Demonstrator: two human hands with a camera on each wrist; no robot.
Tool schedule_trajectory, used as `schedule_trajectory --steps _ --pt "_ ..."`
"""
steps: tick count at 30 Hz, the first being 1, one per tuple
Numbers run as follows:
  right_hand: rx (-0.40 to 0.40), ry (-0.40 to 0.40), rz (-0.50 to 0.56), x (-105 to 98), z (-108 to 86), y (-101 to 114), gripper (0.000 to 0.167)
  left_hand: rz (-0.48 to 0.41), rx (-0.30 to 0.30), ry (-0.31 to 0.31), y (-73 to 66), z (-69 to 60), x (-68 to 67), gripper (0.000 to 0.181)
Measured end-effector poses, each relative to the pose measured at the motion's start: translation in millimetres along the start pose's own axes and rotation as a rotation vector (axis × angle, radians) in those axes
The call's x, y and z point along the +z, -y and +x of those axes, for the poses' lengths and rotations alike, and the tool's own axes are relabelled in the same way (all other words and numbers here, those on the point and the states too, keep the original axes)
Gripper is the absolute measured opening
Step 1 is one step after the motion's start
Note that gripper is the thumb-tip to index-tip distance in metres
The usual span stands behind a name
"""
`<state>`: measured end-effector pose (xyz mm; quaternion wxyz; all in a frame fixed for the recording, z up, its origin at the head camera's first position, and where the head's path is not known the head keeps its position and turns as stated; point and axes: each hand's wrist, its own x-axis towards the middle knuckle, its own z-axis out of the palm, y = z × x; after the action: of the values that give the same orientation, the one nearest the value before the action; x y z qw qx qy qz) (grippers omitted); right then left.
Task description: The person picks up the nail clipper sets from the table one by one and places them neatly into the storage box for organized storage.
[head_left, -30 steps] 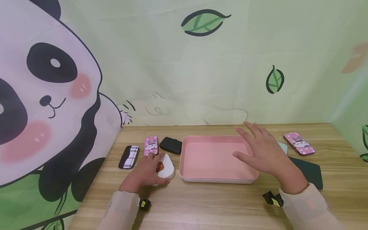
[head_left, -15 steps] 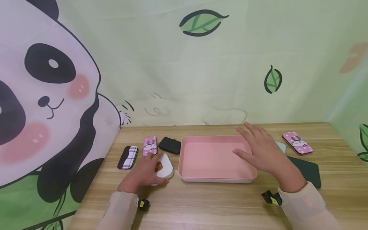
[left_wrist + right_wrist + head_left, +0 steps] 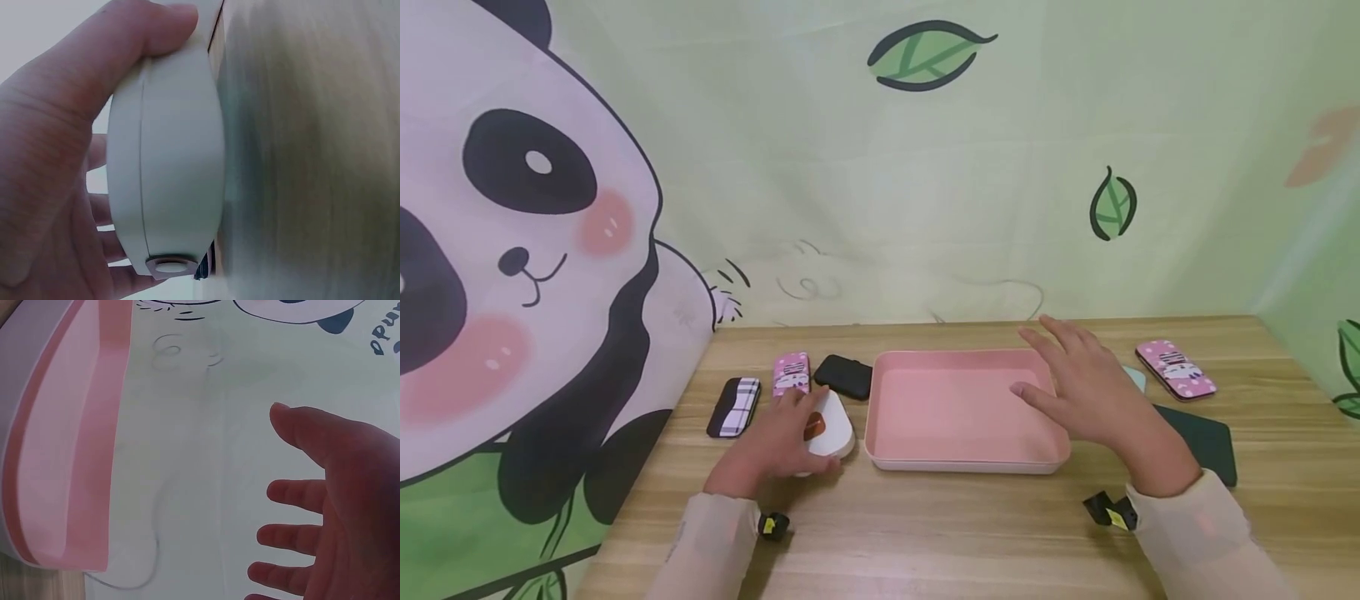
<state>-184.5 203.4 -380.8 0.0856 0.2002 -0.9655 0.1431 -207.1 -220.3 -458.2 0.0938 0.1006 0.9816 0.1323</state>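
Early stage I'd say, just the grip done: left hand (image 3: 767, 437) grasps white case (image 3: 835, 425) between left edge of table (image 3: 910, 533) and pink tray (image 3: 966, 466) (lift unclear), right hand (image 3: 1086, 387) released by tray's right edge, plaid case (image 3: 735, 407) ungripped.

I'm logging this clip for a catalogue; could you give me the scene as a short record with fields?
Left hand: grips white case
Right hand: fingers spread, holding nothing, near the right edge of the pink tray
Also left of tray: plaid-patterned case, left pink case, black case
Right of tray: right pink case, dark green item, pale blue item partly hidden
Surface: wood-grain table
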Motion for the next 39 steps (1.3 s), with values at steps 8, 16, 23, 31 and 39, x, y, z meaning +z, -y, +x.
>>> schedule_trajectory --steps 8,16,23,31,39 --pt "0.040 0.038 0.009 2.4 2.4 -5.2 0.077 -0.003 0.012 -0.006 -0.1 -0.6 -1.4 0.115" --pt "0.064 0.063 0.018 5.9 3.8 -11.0 0.082 -0.001 0.025 -0.039 -2.5 -0.9 -3.9 0.114" --pt "0.101 0.096 0.065 8.6 4.9 -15.7 0.076 -0.003 0.043 -0.060 -7.7 -1.8 -6.8 0.112" --pt "0.139 0.122 0.100 11.4 4.8 -21.5 0.077 0.000 0.044 -0.059 -12.2 -2.2 -8.5 0.112" --pt "0.132 0.135 0.084 16.1 6.6 -28.5 0.066 0.006 0.054 -0.060 -14.5 -1.6 -10.4 0.111"
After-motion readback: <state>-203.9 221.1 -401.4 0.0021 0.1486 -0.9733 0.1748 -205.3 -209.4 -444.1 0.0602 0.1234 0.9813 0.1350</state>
